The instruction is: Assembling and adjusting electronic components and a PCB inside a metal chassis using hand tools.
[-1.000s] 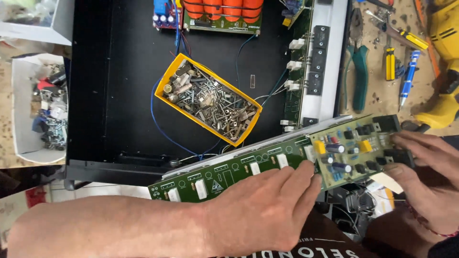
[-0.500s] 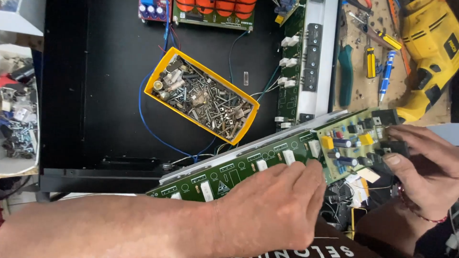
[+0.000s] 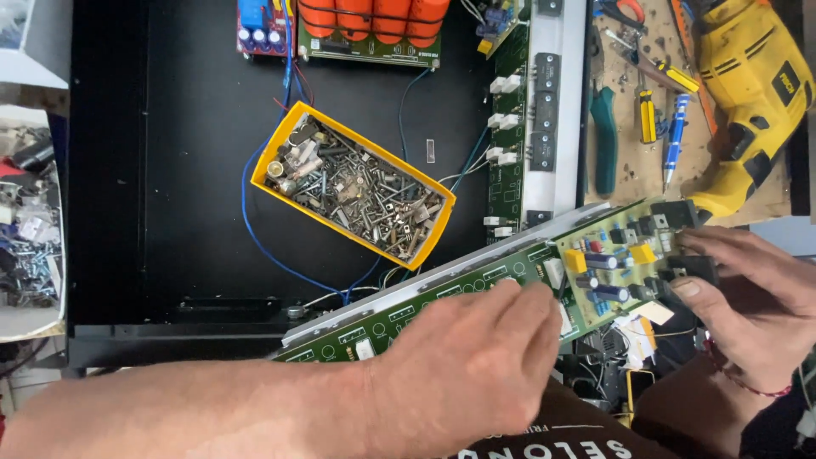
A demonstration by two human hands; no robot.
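Note:
A long green circuit board (image 3: pixel 476 285) with a metal strip along its far edge lies tilted across my lap, over the near edge of a black metal chassis (image 3: pixel 187 170). My left hand (image 3: pixel 463 374) rests flat on the board's middle, holding it down. My right hand (image 3: pixel 748 293) grips the board's right end, fingers on black components next to yellow and blue parts (image 3: pixel 599 263). Both hands touch the same board.
A yellow tray (image 3: pixel 276 153) full of screws and small metal parts sits inside the chassis, with blue wires around it. Orange capacitors (image 3: pixel 374 17) and another green board (image 3: pixel 510 127) lie at the back. A yellow drill (image 3: pixel 748 85), screwdrivers and pliers lie at right; a parts box (image 3: pixel 30 221) at left.
The view has shifted, so the chassis and tray sit further right and lower. My left hand slid slightly along the board. My right hand stays on the board's right end.

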